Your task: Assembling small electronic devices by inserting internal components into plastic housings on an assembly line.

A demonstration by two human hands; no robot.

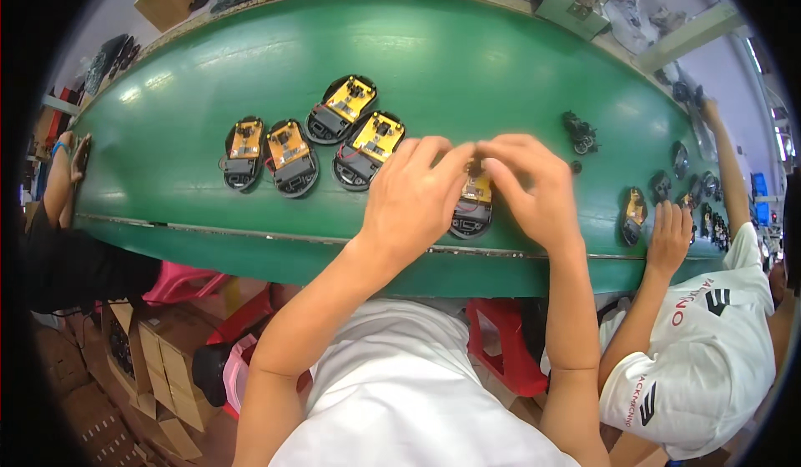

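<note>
Both my hands meet over an oval black housing (472, 225) with a yellow circuit board, near the table's front edge. My left hand (417, 190) has its fingers curled at the housing's upper left, with the fingertips partly hidden. From the right comes my right hand (538, 188), thumb and fingers bent together in a pinch at the upper end of the board. A small dark part shows between the fingertips; what they grip is too small to make out. Left of my hands lie a similar housing (367, 152) and another one (342, 110), each with a yellow board facing up.
Two more housings, one (244, 152) beside another (291, 157), lie farther left on the green table (467, 42). Small black parts (580, 133) sit to the right. A co-worker's hand (670, 238) is near another housing (633, 217). At far left is another person's hand (81, 158).
</note>
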